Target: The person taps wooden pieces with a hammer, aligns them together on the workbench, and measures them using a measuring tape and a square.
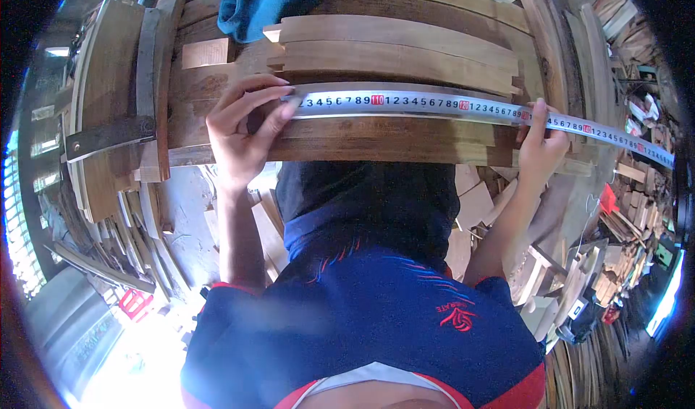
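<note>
A white measuring tape (pixel 427 105) with black and red numbers stretches left to right over the wooden boards and runs on past the bench's right side. My left hand (pixel 250 123) pinches it at the left between thumb and fingers. Toward the right, my right hand (pixel 539 137) grips the tape near its lower edge, one finger lying over the numbers. Just beyond the tape lie two light boards (pixel 391 54) side by side, with notched right ends. Nearer my body, a darker board (pixel 376 140) lies below the tape.
A blue cloth (pixel 264 3) lies at the far side of the bench, near a small wood block (pixel 205 53). Upright timbers (pixel 148 83) flank the left side. Wood scraps (pixel 637 199) cover the floor at right, and a red crate (pixel 135 304) stands at lower left.
</note>
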Demonstrator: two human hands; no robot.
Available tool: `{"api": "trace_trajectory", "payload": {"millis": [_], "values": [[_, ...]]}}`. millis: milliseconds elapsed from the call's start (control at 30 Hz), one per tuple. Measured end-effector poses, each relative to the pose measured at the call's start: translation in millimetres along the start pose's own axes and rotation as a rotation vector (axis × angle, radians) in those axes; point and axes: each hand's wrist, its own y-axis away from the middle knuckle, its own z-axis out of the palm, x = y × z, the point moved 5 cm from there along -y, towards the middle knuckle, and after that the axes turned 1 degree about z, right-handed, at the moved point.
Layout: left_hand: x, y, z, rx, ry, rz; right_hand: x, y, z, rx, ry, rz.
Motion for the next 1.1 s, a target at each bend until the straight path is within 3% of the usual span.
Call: {"api": "trace_trajectory", "payload": {"millis": [200,367,467,600,1000,1100], "values": [[-7,3,0,0.024,0.066,-0.097,-3,2,5,0.064,0.009,-0.101],[6,5,-1,0.067,-0.042,-0.130,-8,4,7,-0.003,0.018,-0.028],[-9,13,-1,0.127,0.140,-0.326,-8,4,9,0.011,0.000,-0.074],[-14,10,-4,0.069,0.157,-0.275,-17,6,12,0.078,0.030,-0.214],[-14,9,-2,0.067,0.149,-0.228,-26,8,16,0.154,-0.046,-0.254],[-15,10,-2,0.063,0.155,-0.212,-25,10,18,0.121,-0.117,-0.164]]}}
